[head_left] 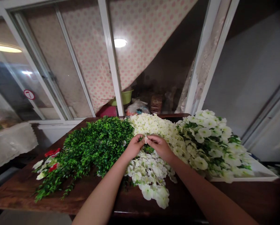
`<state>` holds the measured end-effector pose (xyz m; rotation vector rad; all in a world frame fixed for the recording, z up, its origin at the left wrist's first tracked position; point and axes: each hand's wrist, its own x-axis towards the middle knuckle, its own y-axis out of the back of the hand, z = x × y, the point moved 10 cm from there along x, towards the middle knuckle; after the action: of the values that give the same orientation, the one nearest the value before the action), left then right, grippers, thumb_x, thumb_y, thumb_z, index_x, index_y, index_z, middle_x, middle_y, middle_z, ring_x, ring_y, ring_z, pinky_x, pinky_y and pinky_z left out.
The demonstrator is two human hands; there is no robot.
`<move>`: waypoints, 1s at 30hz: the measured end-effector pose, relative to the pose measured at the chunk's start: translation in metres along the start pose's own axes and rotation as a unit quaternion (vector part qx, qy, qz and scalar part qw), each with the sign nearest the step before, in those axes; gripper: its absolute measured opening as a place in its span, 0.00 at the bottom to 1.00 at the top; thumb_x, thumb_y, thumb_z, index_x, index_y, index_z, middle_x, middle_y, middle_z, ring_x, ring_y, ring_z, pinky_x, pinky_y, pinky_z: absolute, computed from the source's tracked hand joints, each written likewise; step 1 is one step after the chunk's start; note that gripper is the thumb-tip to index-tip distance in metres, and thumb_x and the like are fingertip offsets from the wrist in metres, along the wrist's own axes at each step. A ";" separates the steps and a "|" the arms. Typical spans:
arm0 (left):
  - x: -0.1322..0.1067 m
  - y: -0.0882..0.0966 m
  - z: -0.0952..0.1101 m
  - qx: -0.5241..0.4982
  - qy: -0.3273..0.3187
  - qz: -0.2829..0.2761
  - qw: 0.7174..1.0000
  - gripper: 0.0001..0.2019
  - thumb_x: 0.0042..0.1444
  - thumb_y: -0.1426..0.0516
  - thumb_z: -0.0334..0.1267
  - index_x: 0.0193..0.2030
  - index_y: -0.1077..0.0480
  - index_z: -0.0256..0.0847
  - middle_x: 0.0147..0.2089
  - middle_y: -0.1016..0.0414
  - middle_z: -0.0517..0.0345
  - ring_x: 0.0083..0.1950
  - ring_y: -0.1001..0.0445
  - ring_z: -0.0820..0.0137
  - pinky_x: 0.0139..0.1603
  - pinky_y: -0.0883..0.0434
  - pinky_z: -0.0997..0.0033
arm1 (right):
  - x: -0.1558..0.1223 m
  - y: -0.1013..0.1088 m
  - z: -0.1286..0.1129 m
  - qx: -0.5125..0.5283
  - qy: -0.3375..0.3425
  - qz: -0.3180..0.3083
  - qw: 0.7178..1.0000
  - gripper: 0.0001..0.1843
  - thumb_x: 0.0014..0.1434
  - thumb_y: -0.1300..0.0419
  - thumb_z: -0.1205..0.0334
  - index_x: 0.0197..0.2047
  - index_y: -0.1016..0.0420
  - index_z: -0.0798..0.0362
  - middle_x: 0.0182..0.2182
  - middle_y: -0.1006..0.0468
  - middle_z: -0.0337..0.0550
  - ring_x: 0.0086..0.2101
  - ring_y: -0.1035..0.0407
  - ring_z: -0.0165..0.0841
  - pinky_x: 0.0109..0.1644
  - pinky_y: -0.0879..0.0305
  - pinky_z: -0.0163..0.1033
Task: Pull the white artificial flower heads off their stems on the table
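Petal (145,139) sits pinched in the right hand (159,147), just beside the curled left hand (135,147) (its grip unclear), above white flowers (149,172).

Small crumpled white fabric petal (145,139), upright, pinched between the fingertips of the bare left hand (134,147) and the bare right hand (159,147). Just below the fingertips, a small tuft of dark green plastic leaves (148,149), half sunk among the blooms. Beneath both hands, a loose heap of ruffled white artificial petunia flowers (149,172), overlapping. Behind the hands, a packed bank of cream-white artificial blossoms (151,126). Just beside the left hand, a dense mound of glossy green artificial leaves (102,140).
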<state>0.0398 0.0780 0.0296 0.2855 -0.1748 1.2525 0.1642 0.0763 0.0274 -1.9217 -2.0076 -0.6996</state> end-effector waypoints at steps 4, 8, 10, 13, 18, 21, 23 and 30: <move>0.001 -0.003 -0.004 -0.031 0.012 -0.001 0.999 0.20 0.50 0.40 0.55 0.27 0.38 0.40 0.18 0.41 0.67 0.20 0.46 0.78 0.23 0.48 0.75 | -0.003 0.003 -0.016 -0.035 0.036 0.018 0.999 0.17 0.55 0.38 0.50 0.44 0.21 0.50 0.41 0.25 0.47 0.40 0.29 0.37 0.44 0.30 0.43; 0.003 -0.002 -0.005 -0.048 0.018 0.006 0.999 0.19 0.49 0.40 0.53 0.26 0.38 0.39 0.17 0.40 0.67 0.19 0.45 0.78 0.23 0.47 0.75 | -0.006 0.007 -0.032 -0.059 0.063 0.034 0.996 0.15 0.56 0.39 0.53 0.45 0.22 0.48 0.41 0.26 0.47 0.40 0.30 0.37 0.45 0.30 0.43; 0.003 -0.002 -0.006 -0.047 0.022 0.008 0.999 0.18 0.49 0.40 0.52 0.25 0.37 0.39 0.17 0.40 0.66 0.19 0.44 0.78 0.23 0.47 0.75 | -0.007 0.007 -0.036 -0.061 0.068 0.032 0.995 0.14 0.56 0.39 0.53 0.43 0.21 0.49 0.41 0.25 0.47 0.39 0.29 0.36 0.45 0.30 0.43; 0.004 0.000 -0.009 -0.045 0.030 0.010 0.999 0.16 0.49 0.40 0.49 0.23 0.38 0.39 0.17 0.39 0.66 0.19 0.44 0.78 0.23 0.46 0.75 | -0.006 0.005 -0.033 -0.051 0.062 0.021 0.997 0.12 0.55 0.38 0.54 0.40 0.21 0.50 0.39 0.24 0.46 0.38 0.29 0.36 0.44 0.30 0.43; 0.004 0.001 -0.011 -0.032 0.040 0.014 0.999 0.17 0.48 0.40 0.48 0.21 0.39 0.40 0.16 0.39 0.66 0.18 0.43 0.78 0.22 0.46 0.75 | -0.004 0.006 -0.018 0.000 0.022 0.024 0.999 0.10 0.53 0.36 0.53 0.34 0.22 0.51 0.36 0.23 0.45 0.37 0.28 0.37 0.42 0.31 0.42; 0.004 0.005 -0.010 -0.044 0.049 0.032 0.997 0.18 0.47 0.38 0.50 0.22 0.38 0.39 0.16 0.40 0.66 0.18 0.43 0.78 0.22 0.46 0.75 | -0.003 0.008 -0.003 0.078 -0.038 0.037 0.996 0.13 0.51 0.35 0.51 0.33 0.23 0.51 0.29 0.23 0.43 0.32 0.29 0.36 0.38 0.32 0.41; 0.003 0.006 -0.008 -0.052 0.050 0.040 0.997 0.17 0.47 0.37 0.51 0.27 0.33 0.38 0.18 0.38 0.66 0.18 0.42 0.78 0.22 0.45 0.75 | -0.003 0.010 0.007 0.128 -0.078 0.051 0.987 0.15 0.49 0.33 0.49 0.33 0.23 0.52 0.25 0.24 0.40 0.29 0.30 0.34 0.36 0.33 0.40; -0.001 0.001 0.004 0.011 0.007 0.016 1.000 0.18 0.48 0.37 0.51 0.32 0.28 0.35 0.21 0.36 0.64 0.21 0.44 0.79 0.24 0.47 0.75 | -0.006 0.000 0.019 0.217 -0.150 0.037 0.964 0.17 0.45 0.31 0.48 0.33 0.23 0.52 0.28 0.23 0.40 0.28 0.32 0.32 0.37 0.34 0.39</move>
<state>0.0385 0.0766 0.0336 0.2945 -0.1549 1.2891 0.1675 0.0809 0.0079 -1.8974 -2.0260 0.0638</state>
